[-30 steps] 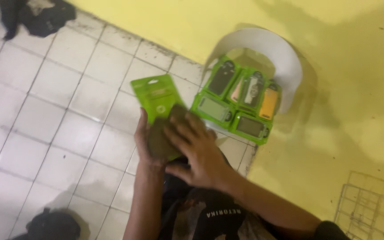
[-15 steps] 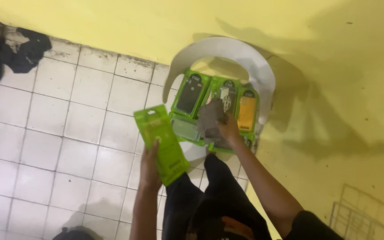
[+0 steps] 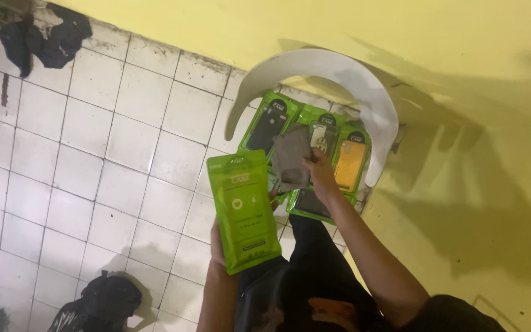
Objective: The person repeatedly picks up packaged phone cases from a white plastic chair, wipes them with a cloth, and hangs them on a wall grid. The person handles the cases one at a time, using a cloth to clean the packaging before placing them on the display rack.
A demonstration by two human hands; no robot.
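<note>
Pretty dim indoor shot, with a warm yellowish cast over everything. Light seems to come from the left of the white chair point(image 3: 351, 80), since its shadow falls big and soft across the yellow wall point(image 3: 462, 184) to the right of it. The arm throws a darker patch on that wall below the chair. The green pouch point(image 3: 244, 212) in front of the chair catches a mild sheen, no harsh glare. Whole frame is a bit soft and grainy, print on the packs isn't sharp. The floor tiles point(image 3: 93, 154) left of the chair look dull and grey, darkest toward the bottom corner.
</note>
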